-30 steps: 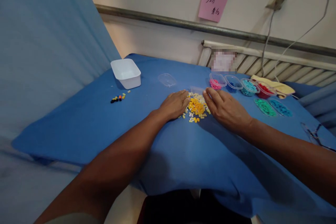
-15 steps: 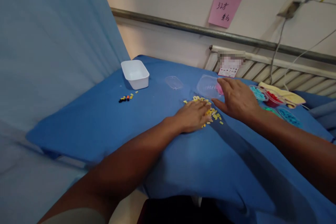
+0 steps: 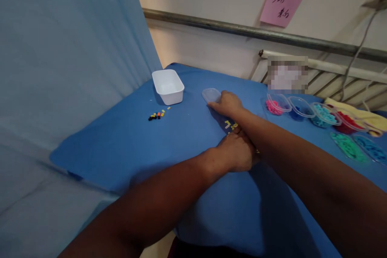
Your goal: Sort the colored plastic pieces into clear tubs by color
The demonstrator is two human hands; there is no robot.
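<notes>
My left hand [image 3: 237, 151] is curled down over a pile of small yellow pieces [image 3: 232, 125] on the blue-covered table. My right forearm crosses in front of it and hides part of its fingers and of the pile. Just beyond, my right hand [image 3: 228, 102] grips the near right edge of a clear plastic lid [image 3: 211, 94], thumb towards me. The lid is close to the table surface; whether it touches cannot be told.
A white tub [image 3: 169, 88] stands at the back left, with a small group of black, yellow and orange pieces [image 3: 157, 115] before it. Along the right are clear containers of pink pieces [image 3: 274, 107], red pieces [image 3: 347, 123] and green pieces [image 3: 347, 145], near a yellow cloth [image 3: 375, 117].
My right hand has moved left from above the pile's right side and taken hold of the clear lid. My left hand, flat on the pile before, has curled in. The view has turned right.
</notes>
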